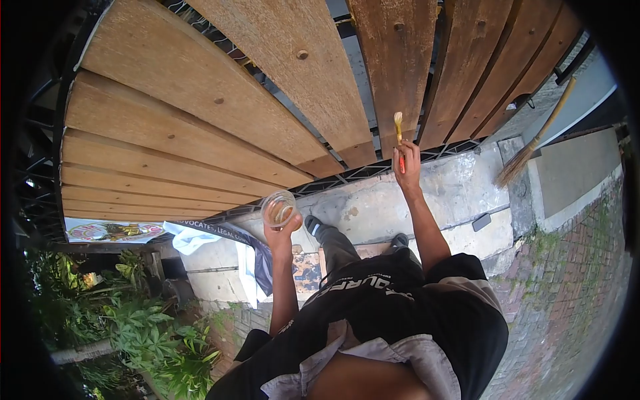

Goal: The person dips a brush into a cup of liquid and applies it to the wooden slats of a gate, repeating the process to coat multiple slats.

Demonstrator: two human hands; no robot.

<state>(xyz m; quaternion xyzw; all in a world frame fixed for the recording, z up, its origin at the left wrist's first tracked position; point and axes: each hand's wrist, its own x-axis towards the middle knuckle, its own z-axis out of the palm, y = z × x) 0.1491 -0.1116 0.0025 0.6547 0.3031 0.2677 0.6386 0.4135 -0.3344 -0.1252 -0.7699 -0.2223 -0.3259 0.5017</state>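
Observation:
My left hand (288, 230) is wrapped round a clear plastic cup (279, 208) with some amber-brown liquid low inside it. In my right hand (407, 167) is a paintbrush (399, 137), gripped by its orange-red handle with the pale bristles pointing away from me. The bristles overlap the near end of a dark brown wooden slat (397, 73). Slats on the right look darker and wetter, while those on the left, such as this light tan slat (180, 87), are paler and dry-looking. Round bolt heads show along the slats.
A black metal frame (340, 179) runs beneath the slats' near edge. At the right a broom (533, 143) leans by a pale wall. A printed banner (117, 231) and white cloth hang at left, above green plants (140, 320). A dark flat object (481, 222) lies on the concrete ledge.

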